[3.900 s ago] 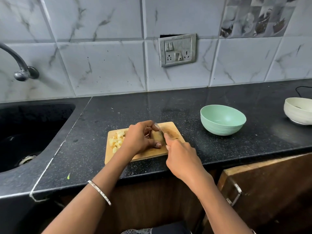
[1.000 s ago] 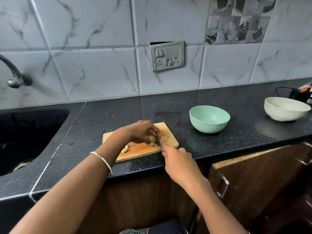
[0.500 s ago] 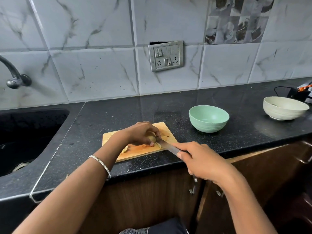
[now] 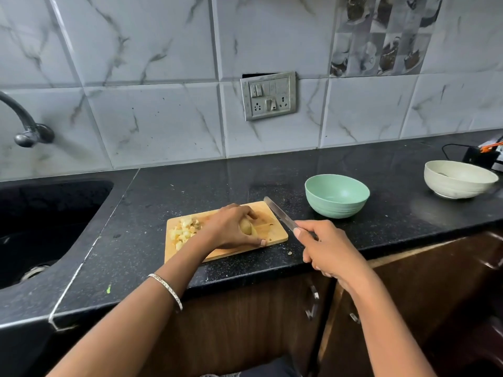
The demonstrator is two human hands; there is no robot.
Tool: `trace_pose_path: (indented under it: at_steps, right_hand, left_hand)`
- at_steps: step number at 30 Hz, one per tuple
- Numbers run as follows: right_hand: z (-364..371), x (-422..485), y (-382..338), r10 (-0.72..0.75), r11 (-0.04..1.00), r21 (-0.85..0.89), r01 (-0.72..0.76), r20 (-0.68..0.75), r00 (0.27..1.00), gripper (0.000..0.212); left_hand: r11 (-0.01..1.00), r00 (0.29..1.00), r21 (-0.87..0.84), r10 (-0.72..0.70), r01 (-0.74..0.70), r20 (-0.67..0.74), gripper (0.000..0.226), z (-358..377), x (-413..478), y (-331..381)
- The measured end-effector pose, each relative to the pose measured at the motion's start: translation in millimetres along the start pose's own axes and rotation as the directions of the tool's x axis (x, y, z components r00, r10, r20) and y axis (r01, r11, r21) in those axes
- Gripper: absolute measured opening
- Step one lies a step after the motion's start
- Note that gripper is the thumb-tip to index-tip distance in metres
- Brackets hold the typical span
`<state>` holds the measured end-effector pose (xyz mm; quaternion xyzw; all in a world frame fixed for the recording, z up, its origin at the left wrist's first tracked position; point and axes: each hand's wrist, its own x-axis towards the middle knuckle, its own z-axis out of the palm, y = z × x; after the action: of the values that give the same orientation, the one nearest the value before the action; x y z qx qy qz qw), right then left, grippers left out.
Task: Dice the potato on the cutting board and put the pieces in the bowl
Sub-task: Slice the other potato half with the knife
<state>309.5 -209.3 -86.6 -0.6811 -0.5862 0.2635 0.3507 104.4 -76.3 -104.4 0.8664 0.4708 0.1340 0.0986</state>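
Two hands on the job, and there's cutting left to do. At the left end of the cutting board (image 4: 277, 236) sits a heap of diced pieces (image 4: 185, 231), pale cubes bunched near the left edge. Just right of them the left hand (image 4: 228, 227) arches over the uncut chunk of potato (image 4: 246, 228). The fingers curl round it and the thumb tucks in at the near side, pinning it to the wood mid-board. Right again, the knife (image 4: 279, 213) is clear of the potato. Its blade slants from the board's far right corner back to the right hand (image 4: 329, 251), which is wrapped tight round the handle above the bench (image 4: 245, 180), a fingertip laid against the blade's heel. Beyond that, the green bowl (image 4: 337, 208) stands just off the board's far right corner, and it looks empty.

The step, I'd say, is lining up the next cut. To do it well, sit the potato on a flat face so it can't roll. Keep those left fingertips curled back with the knuckles guiding the blade, bring the edge down square at even spacing, then cross-cut. The chunk looks small and slick, so slipping is the danger. The left forearm runs in low from the near left, wrist straight. The right forearm comes from the near right, wrist cocked toward the board.
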Motion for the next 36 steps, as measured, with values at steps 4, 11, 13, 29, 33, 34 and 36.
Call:
trace_pose_path:
  at_steps: [4,11,13,29,33,34,36]
  right_hand:
    - [11.7,4.5,2.2,-0.006,1.000,-0.011,0.006,0.000,1.000,0.028]
    - [31.8,9.7,5.0,0.025,0.992,-0.128,-0.020,0.037,0.999,0.038]
    - [35.4,10.3,4.2,0.031,0.988,-0.151,-0.023,0.050,0.998,0.038]
    - [60.8,6.5,-12.6,-0.056,0.983,-0.173,0.063,0.041,0.998,0.047]
    - [58.4,-1.3,-22.7,-0.094,0.980,-0.170,0.102,0.054,0.994,0.049]
    - [58.9,-3.5,-25.7,-0.095,0.978,-0.180,0.106,0.069,0.993,0.049]
    - [61.6,-6.5,-31.0,-0.092,0.976,-0.192,0.106,0.078,0.993,0.049]
  left_hand:
    - [1.000,0.999,-0.025,0.002,-0.003,-0.046,0.056,-5.6,0.8,-4.6]
    - [1.000,0.992,-0.014,-0.026,0.024,-0.126,0.048,-1.5,5.6,-6.8]
    - [1.000,0.994,-0.019,-0.022,0.020,-0.108,0.049,-2.2,6.9,-8.7]
    - [0.946,0.998,-0.316,-0.060,0.068,0.034,0.074,-17.5,-9.0,-23.7]
    - [0.911,0.995,-0.407,-0.087,0.057,-0.054,0.054,-17.6,-15.6,-22.0]
    - [0.910,0.992,-0.412,-0.089,0.045,-0.087,0.051,-16.6,-17.0,-21.6]
    - [0.899,0.987,-0.437,-0.099,0.032,-0.130,0.049,-14.2,-19.1,-21.1]
